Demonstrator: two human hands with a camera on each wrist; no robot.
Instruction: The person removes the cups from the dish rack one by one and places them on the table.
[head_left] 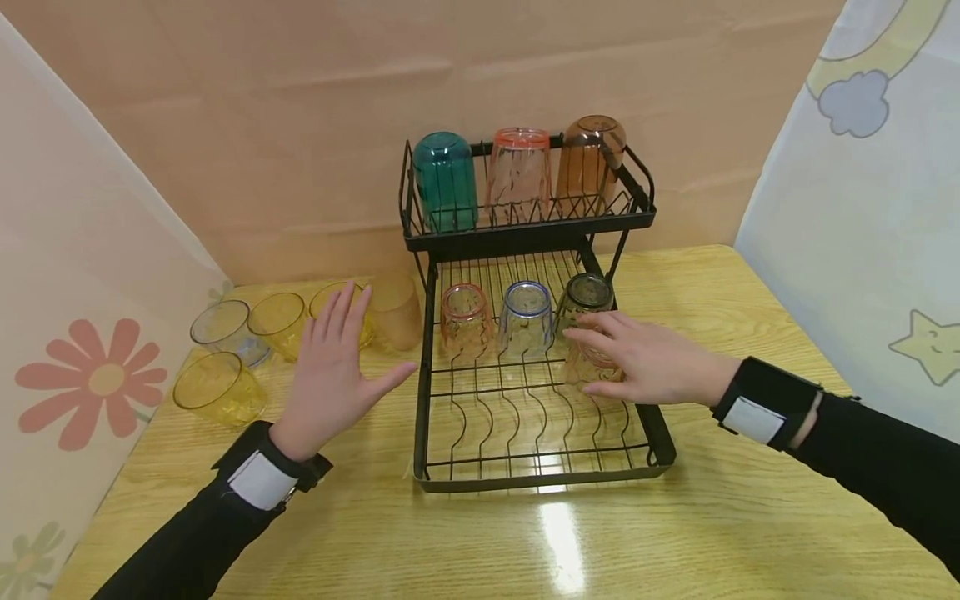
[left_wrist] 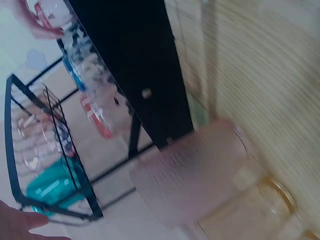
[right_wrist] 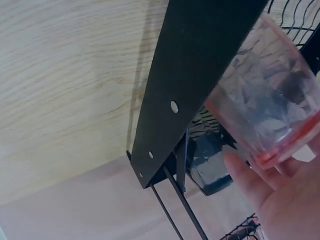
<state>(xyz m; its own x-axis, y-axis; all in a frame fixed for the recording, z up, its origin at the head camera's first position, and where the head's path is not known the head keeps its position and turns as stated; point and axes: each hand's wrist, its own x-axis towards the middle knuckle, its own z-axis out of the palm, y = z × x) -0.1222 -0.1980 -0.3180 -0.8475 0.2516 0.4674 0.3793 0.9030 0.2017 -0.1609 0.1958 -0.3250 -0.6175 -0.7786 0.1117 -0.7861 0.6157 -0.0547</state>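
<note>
My right hand [head_left: 651, 360] holds an upside-down pink-tinted glass [right_wrist: 272, 95] near its base, at the right side of the dish rack's [head_left: 547, 482] lower tier. Behind that glass stands an upturned dark grey glass [head_left: 588, 292]. Beside it, a clear blue-rimmed glass [head_left: 527, 321] and a pink-rimmed glass [head_left: 465, 321] also rest upside down. My left hand [head_left: 330, 379] is held up left of the rack, fingers straight and thumb spread, holding nothing. It partly covers a yellow glass [head_left: 367, 333] behind it.
On the upper tier sit upturned teal [head_left: 446, 183], pink [head_left: 519, 175] and brown [head_left: 592, 162] glasses. Left on the wooden table [head_left: 337, 533] stand a frosted amber glass [head_left: 396, 312], two more yellow glasses [head_left: 221, 392] [head_left: 279, 325] and a clear glass [head_left: 228, 329]. Fabric hangs behind.
</note>
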